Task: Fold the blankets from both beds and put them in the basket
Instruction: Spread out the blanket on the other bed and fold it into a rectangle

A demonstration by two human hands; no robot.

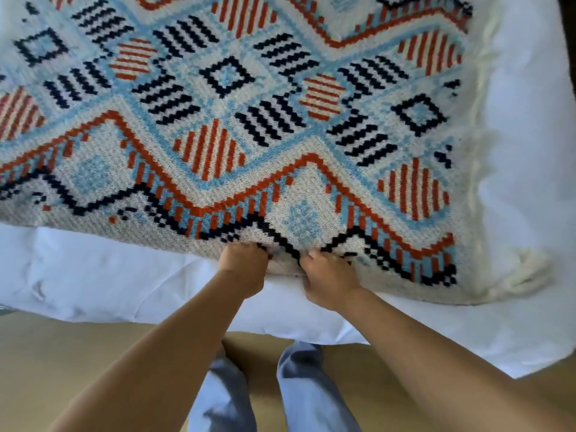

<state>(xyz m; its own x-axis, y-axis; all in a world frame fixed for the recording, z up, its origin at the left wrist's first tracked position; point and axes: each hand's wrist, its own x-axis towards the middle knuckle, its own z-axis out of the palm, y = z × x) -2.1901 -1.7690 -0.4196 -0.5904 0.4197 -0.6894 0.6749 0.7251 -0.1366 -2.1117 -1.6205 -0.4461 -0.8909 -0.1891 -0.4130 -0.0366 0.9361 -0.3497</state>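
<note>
Now the blanket (pixel 237 113) is spread across the bed (pixel 530 135), running sideways and away; its near edge is gripped by the left hand (pixel 241 266) and the right hand (pixel 327 277), set close together, equally near.

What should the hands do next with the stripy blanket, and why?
Probably lift the near edge and carry it away over the blanket to make a first fold. The left hand and right hand both grip that edge, side by side, and the blanket lies spread flat on the white bed.
</note>
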